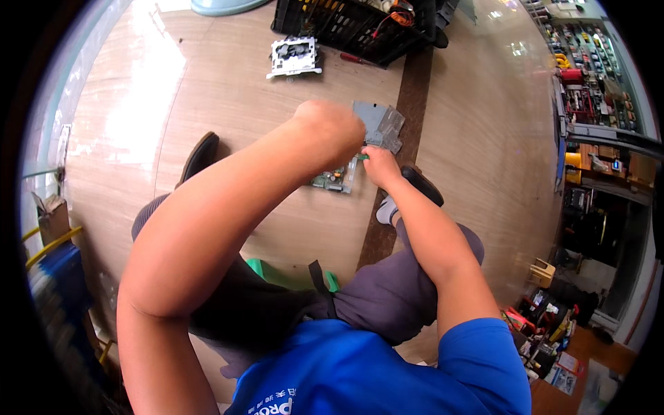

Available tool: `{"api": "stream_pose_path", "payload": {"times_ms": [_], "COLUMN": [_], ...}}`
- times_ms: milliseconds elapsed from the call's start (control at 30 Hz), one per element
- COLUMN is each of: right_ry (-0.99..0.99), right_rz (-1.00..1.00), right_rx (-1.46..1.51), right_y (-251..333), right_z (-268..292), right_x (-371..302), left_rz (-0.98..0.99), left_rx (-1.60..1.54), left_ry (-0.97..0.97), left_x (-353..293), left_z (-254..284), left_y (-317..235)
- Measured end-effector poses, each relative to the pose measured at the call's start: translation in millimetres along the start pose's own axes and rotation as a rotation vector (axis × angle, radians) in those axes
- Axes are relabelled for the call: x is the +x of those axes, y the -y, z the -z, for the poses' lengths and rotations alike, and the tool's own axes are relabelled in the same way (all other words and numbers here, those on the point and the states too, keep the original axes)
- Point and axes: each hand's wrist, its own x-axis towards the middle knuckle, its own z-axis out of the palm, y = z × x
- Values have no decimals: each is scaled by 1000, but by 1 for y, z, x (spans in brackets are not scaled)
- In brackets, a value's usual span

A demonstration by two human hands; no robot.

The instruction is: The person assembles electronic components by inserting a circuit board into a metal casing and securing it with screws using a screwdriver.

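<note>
A circuit board with a green surface and metal edges [335, 180] lies on the floor between my feet, partly covered by my left forearm. Over its far side is my left hand [330, 130], knuckles up and smeared by motion, so its fingers are hidden. My right hand [380, 166] is closed at the board's right side, its fingertips pinching a small green piece [363, 157] whose kind I cannot make out. Just beyond both hands lies a grey metal plate [374, 119], with a clear plastic piece [393, 128] at its right edge.
Farther off, a white frame with dark mechanical parts [294, 58] sits on the tiled floor. A red-handled tool [353, 58] lies by a black crate [332, 34] of wires and parts. Under me is a green seat [280, 274]. Crowded shelves [588, 76] line the right.
</note>
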Motion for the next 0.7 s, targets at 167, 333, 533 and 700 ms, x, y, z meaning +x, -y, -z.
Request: {"api": "stream_pose_path", "payload": {"times_ms": [167, 333, 533, 700], "right_ry": [-8, -41, -9, 6], "right_rz": [46, 95, -15, -89], "right_rx": [-57, -158, -151, -165], "right_y": [-1, 5, -3, -5], "right_z": [-20, -34, -49, -55], "right_x": [8, 13, 21, 27], "left_rz": [-21, 23, 32, 53], "left_rx": [14, -6, -23, -16], "left_ry": [-23, -63, -71, -66], "left_x": [2, -8, -18, -22], "left_z": [6, 8, 6, 8], "left_y": [-5, 3, 12, 14]}}
